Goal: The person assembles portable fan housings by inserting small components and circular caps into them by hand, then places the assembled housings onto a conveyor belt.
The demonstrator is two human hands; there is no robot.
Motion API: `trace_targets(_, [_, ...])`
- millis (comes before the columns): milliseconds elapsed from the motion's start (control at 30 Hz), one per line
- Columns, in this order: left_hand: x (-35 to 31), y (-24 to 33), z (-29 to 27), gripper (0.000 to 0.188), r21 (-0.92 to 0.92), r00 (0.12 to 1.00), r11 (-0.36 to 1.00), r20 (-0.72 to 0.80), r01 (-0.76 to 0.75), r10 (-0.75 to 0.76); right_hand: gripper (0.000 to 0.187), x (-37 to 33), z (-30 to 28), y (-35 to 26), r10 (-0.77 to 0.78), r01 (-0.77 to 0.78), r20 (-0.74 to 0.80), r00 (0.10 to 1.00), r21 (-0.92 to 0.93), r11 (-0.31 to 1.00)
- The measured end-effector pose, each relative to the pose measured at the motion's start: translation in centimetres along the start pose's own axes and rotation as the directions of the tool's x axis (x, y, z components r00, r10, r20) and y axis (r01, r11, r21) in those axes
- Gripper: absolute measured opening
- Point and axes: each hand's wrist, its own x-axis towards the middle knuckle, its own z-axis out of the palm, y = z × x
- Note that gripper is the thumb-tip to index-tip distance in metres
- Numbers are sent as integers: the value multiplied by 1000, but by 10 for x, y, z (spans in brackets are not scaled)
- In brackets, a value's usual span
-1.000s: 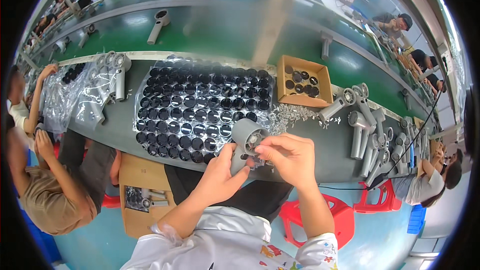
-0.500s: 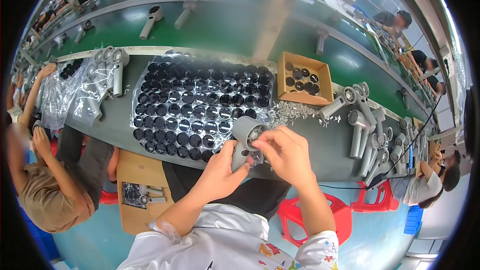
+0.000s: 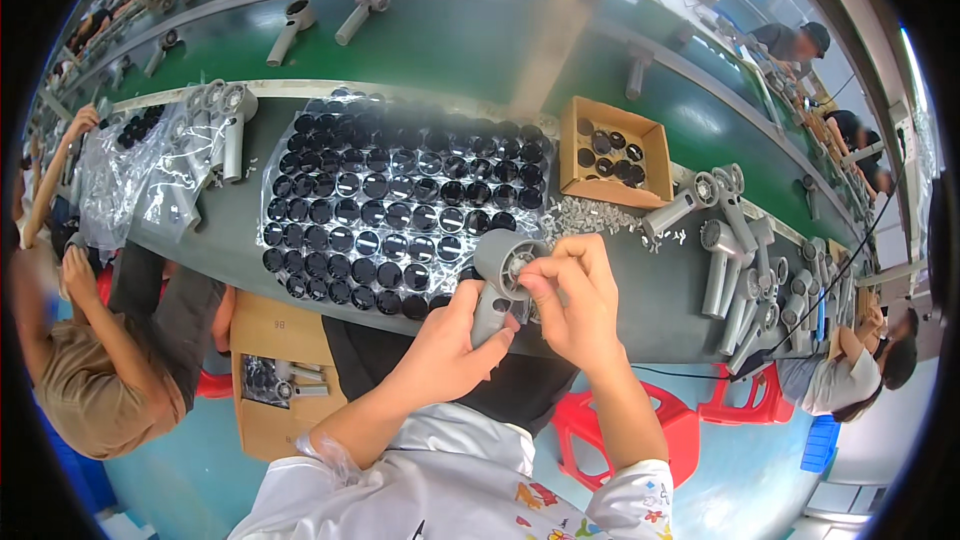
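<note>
A grey handheld fan [image 3: 500, 258] with a round, open head is held over the near edge of the workbench. My left hand [image 3: 450, 340] is wrapped around its handle, thumb along the near side. My right hand [image 3: 572, 300] is closed in a pinch at the right rim of the fan's head; whatever is between those fingertips is too small to make out. Just beyond both hands lie rows of round black discs [image 3: 397, 215] on clear plastic. A heap of small pale grey pieces [image 3: 590, 222] lies beside them, past my right hand.
A cardboard box [image 3: 650, 160] holding several discs stands at the back right. More grey fans [image 3: 728, 250] crowd the right side, and bagged parts [image 3: 125, 180] lie left. Behind runs a green conveyor [image 3: 440, 50] carrying fans. A co-worker [image 3: 120, 370] sits at left; red stools [image 3: 640, 430] stand on the floor.
The fan in my left hand has shifted slightly right. My right fingertips have risen a little along its rim. Fans on the conveyor have moved left.
</note>
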Motion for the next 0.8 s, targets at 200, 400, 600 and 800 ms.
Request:
trace_targets(200, [-2,7,1,34,-44,1000,999,18,-10,11,14,0,-2,4,-46,46,-8,999,-17,999])
trace_targets(400, [-4,0,1,32,93,994,990,-20,-103,105,17,4,-1,5,-67,71,58,996,-53,996])
trace_targets(600, [-2,-5,4,35,225,997,972,-18,-74,80,17,2,-4,2,2,35,184,983,-199,979])
trace_targets(800, [-1,0,-1,35,178,995,979,-15,-95,99,17,1,0,5,48,-49,96,994,8,999])
